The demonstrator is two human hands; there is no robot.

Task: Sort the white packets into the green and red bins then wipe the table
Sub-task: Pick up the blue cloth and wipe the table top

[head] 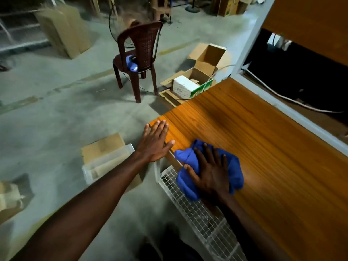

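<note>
The left hand [155, 141] lies flat with straight fingers on the near corner of the worktop [263, 147], holding nothing and apparently bracing. Just to its right, the right hand [211, 172] presses flat on a bunched blue cloth [188, 157], fingers spread over it and not curled round. The cloth sits at the worktop's near edge, partly overhanging a white wire rack [197, 213] below. It is a crumpled wad, its longer side roughly along that edge. Unwiped wood stretches away to the right and forward, so the next stroke likely runs that way. No packets or bins show.
</note>
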